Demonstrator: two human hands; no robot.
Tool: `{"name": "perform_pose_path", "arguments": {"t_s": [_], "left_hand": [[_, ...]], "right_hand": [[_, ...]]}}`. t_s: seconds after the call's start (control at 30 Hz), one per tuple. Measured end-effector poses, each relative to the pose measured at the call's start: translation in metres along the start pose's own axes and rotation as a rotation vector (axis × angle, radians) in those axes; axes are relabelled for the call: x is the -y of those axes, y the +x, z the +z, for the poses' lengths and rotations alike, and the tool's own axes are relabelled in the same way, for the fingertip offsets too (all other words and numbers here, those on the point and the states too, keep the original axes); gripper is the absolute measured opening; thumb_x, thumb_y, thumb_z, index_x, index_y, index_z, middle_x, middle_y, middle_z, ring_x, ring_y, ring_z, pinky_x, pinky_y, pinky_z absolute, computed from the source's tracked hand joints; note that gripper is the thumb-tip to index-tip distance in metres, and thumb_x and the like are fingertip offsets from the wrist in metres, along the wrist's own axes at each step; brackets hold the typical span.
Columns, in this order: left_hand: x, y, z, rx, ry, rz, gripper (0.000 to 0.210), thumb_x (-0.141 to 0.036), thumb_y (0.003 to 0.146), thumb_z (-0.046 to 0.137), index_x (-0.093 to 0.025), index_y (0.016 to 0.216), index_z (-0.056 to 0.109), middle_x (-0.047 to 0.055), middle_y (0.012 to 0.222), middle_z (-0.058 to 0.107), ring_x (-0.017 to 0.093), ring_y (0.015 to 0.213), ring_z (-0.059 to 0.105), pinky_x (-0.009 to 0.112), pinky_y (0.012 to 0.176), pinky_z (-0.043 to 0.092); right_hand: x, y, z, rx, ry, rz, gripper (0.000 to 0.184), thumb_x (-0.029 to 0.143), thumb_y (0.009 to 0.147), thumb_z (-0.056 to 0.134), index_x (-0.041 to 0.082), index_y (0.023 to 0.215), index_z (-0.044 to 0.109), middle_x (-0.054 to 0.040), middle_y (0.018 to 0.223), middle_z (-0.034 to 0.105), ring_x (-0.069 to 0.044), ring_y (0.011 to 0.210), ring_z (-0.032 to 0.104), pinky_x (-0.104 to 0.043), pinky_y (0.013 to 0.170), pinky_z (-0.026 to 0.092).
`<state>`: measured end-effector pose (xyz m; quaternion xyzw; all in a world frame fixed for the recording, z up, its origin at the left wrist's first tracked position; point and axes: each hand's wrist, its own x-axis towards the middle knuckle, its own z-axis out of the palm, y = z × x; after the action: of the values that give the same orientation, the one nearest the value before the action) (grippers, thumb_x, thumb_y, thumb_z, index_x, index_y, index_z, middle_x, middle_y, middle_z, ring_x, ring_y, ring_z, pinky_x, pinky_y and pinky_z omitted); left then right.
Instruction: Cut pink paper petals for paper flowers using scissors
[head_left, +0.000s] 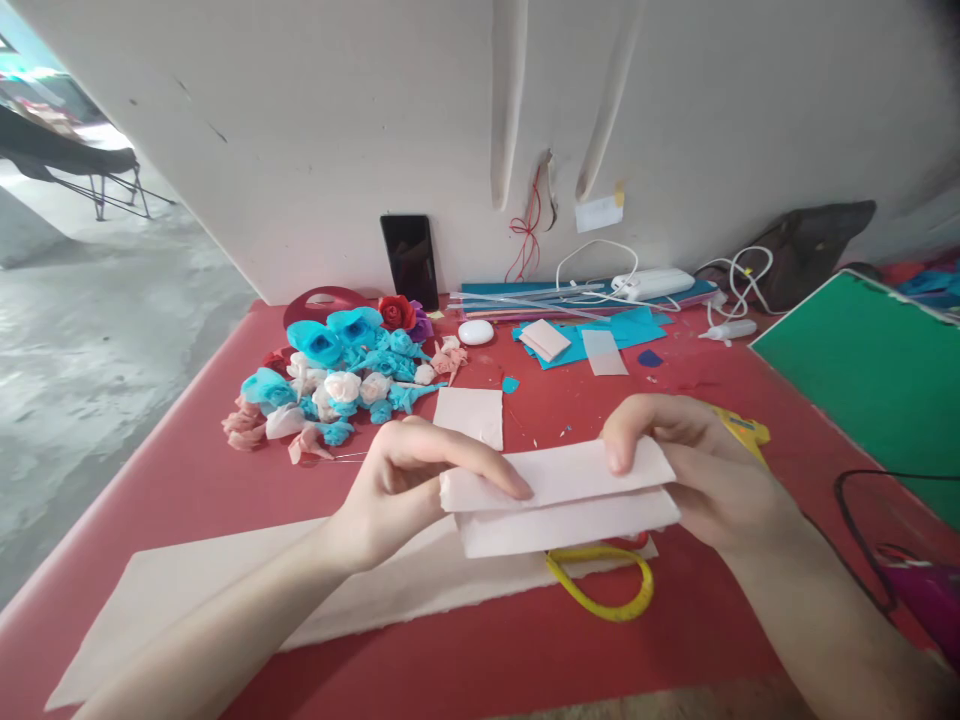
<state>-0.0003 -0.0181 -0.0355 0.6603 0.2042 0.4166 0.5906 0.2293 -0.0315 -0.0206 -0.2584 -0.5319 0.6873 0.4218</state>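
Note:
Between my two hands is a folded strip of pale pink paper [570, 528], its layers partly fanned along the lower edge. My left hand [409, 480] pinches its left end, index finger lying across the top fold. At the right end, my right hand [690, 470] grips it with the thumb on top and fingers behind. Below the strip lies a pair of scissors with a yellow handle [637, 600], its blades hidden. A long pale sheet of paper [187, 590] stretches under my left forearm. Just beyond my hands rests a small pale paper square [472, 415].
Blue, white and pink paper flowers [345, 375] are heaped at the left. A phone [409, 260] leans on the wall. Blue paper [637, 328], a white case [475, 332] and a glue gun [652, 284] lie at the back. A green board [877, 370] stands right.

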Motion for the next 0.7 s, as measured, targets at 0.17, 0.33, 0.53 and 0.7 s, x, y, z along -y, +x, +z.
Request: {"name": "perform_pose_path", "arguments": {"t_s": [0.17, 0.33, 0.53, 0.7], "left_hand": [[-0.007, 0.006, 0.002, -0.056, 0.0, -0.109, 0.023, -0.023, 0.081, 0.057, -0.031, 0.1, 0.066, -0.002, 0.098, 0.068, 0.011, 0.073, 0.063, 0.015, 0.055, 0.046], [-0.016, 0.014, 0.007, 0.118, 0.111, -0.397, 0.028, -0.038, 0.08, 0.054, -0.022, 0.1, 0.064, 0.002, 0.091, 0.066, 0.017, 0.079, 0.06, 0.021, 0.065, 0.046], [-0.001, 0.017, 0.016, 0.004, 0.259, -0.529, 0.022, -0.032, 0.078, 0.057, -0.014, 0.072, 0.068, -0.001, 0.063, 0.06, 0.01, 0.056, 0.051, 0.017, 0.047, 0.037], [0.008, 0.014, 0.018, -0.264, -0.012, -0.45, 0.02, -0.031, 0.074, 0.065, -0.016, 0.088, 0.067, 0.002, 0.079, 0.069, 0.014, 0.068, 0.061, 0.022, 0.06, 0.049]], "right_hand": [[0.005, 0.004, -0.001, -0.086, 0.046, 0.111, 0.017, 0.012, 0.078, 0.053, 0.023, 0.083, 0.065, 0.0032, 0.064, 0.057, -0.005, 0.049, 0.049, -0.014, 0.043, 0.035], [0.006, 0.007, -0.003, -0.011, -0.034, 0.282, 0.027, 0.014, 0.076, 0.056, 0.024, 0.1, 0.056, 0.0036, 0.068, 0.059, -0.006, 0.05, 0.052, -0.013, 0.044, 0.038], [0.002, 0.012, 0.0, -0.027, -0.272, 0.335, 0.041, 0.034, 0.08, 0.059, 0.023, 0.116, 0.043, -0.0011, 0.083, 0.061, -0.011, 0.069, 0.058, -0.017, 0.056, 0.045], [-0.001, 0.009, 0.004, -0.007, -0.479, 0.35, 0.045, 0.041, 0.071, 0.067, 0.021, 0.108, 0.051, -0.0041, 0.094, 0.059, -0.017, 0.078, 0.058, -0.024, 0.06, 0.047]]}}
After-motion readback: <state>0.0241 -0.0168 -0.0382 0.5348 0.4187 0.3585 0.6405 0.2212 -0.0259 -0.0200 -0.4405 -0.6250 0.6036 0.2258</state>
